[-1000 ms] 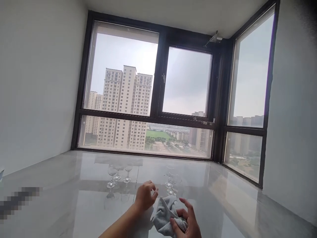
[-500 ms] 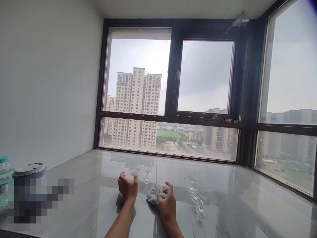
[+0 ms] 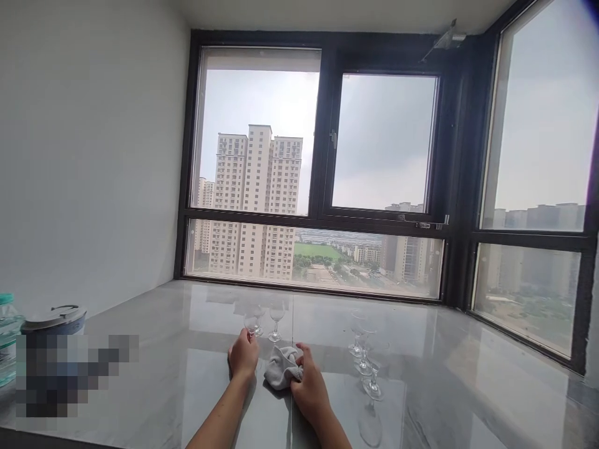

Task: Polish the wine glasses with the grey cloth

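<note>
My left hand (image 3: 243, 355) reaches forward over the glossy grey counter (image 3: 187, 349), its fingers curled around the stem of the nearest small clear wine glass (image 3: 251, 322) in a left-hand group. Two more glasses (image 3: 276, 315) stand just behind it. My right hand (image 3: 309, 390) is closed on a crumpled grey cloth (image 3: 281, 367) that rests on the counter between my hands. To the right stands another group of three clear stemmed glasses (image 3: 365, 355), apart from both hands.
A lidded round container (image 3: 53, 318) and a teal-capped plastic bottle (image 3: 6, 337) sit at the left edge by a blurred patch. Dark-framed windows (image 3: 322, 187) run along the back and right; a white wall (image 3: 84, 156) closes the left side.
My left hand has moved forward from open beside the glasses to closing on the nearest one. My right hand with the cloth stays low on the counter. The view steadied.
</note>
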Motion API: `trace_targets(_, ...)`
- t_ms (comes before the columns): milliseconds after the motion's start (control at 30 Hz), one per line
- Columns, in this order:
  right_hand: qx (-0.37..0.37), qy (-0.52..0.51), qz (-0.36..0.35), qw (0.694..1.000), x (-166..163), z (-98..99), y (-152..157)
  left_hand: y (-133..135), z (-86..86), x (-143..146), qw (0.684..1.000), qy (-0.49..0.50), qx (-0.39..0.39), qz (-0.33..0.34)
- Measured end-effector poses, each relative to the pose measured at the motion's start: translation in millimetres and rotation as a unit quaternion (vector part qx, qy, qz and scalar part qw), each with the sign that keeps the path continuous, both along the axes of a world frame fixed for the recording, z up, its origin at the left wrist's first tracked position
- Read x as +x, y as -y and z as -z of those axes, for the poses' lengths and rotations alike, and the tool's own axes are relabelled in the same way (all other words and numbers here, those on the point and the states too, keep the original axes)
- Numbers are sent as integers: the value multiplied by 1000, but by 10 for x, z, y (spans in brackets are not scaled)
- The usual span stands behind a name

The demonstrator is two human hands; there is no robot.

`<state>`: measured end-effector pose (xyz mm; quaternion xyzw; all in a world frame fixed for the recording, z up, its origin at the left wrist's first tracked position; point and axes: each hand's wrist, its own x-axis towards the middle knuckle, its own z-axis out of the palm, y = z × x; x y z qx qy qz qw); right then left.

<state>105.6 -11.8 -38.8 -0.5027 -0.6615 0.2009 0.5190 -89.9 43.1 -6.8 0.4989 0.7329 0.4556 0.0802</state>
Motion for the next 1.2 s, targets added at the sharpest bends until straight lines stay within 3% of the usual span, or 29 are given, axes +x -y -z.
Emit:
trace_targets(100,47,-58,22,997,-11,-45,-15,113,-12,85,991,-78,97,45)
trace_targets(200,89,-109,31,990,-24,-132,0,229,-32,238,961,-174,169,132)
trace_targets(333,137,-150,32,979,-32,-216,57,346,-77,410,924,-261,149,239)
trace_targets(567,170,-160,149,961,46,-223,30,420,-116,460,893,-301,161,293)
trace_targets(800,139,-178,242,944,151,-245,-14,361,-32,442,915,-214,177,294)
trace_targets(1000,96,-219,259,936,159,-204,-52,215,-13,375,943,16,210,258)
trace_targets(1100,63,-219,187,956,96,-186,-66,213,-79,386,932,146,184,275)
trace_targets(1200,16,-241,37,970,13,-182,-71,231,-124,428,913,212,152,314)
